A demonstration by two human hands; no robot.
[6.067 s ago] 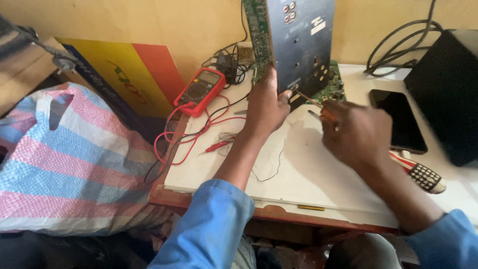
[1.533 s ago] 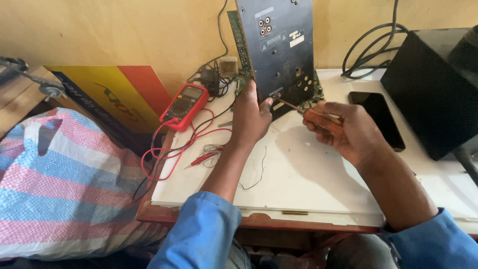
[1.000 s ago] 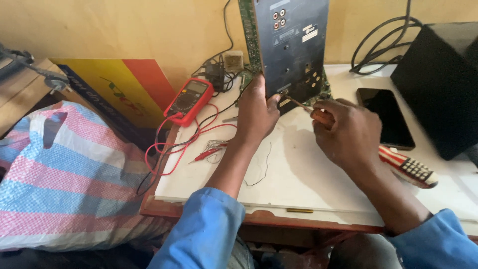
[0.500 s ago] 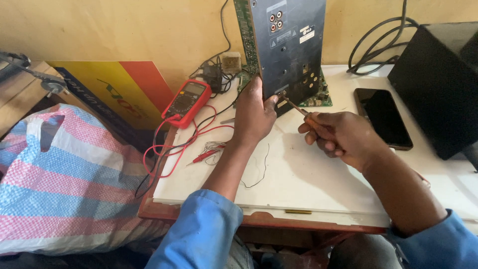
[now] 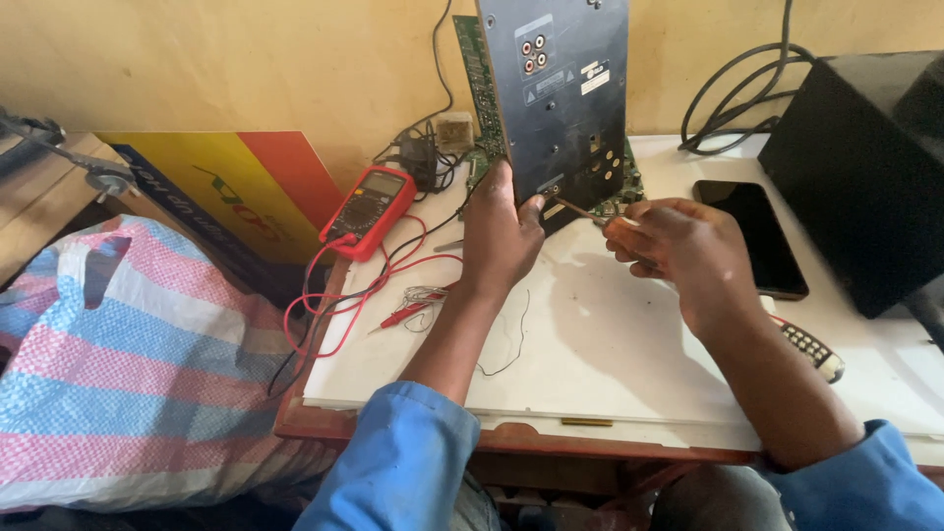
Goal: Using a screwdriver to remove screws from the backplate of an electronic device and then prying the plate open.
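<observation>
Screwdriver (image 5: 590, 213) now pinched in the curled fingers of the right hand (image 5: 678, 251), tip touching the lower edge of the dark metal panel (image 5: 565, 98). Half a second back, held much the same; since then drawn slightly nearer the panel, with the remote control (image 5: 814, 351) again peeking out past the right wrist. Compared with six seconds ago, panel and hands sitting lower and closer to centre, left grip unchanged.

Left hand (image 5: 500, 236) wrapped around the panel's lower left corner, thumb across the front face, keeping it upright on the white tabletop (image 5: 610, 344) at the far side. Green circuit board (image 5: 482, 88) fixed behind the panel, edge showing on its left. Right hand just right of the left hand, close but apart, both at the panel's base.

Red multimeter (image 5: 369, 211) lying left of the left hand, red and black leads (image 5: 344, 315) trailing toward the near edge. Black phone (image 5: 752, 236) flat on the table right of the right hand, black speaker box (image 5: 865, 167) beyond it. Striped woven bag (image 5: 128, 374) off the table, far left.
</observation>
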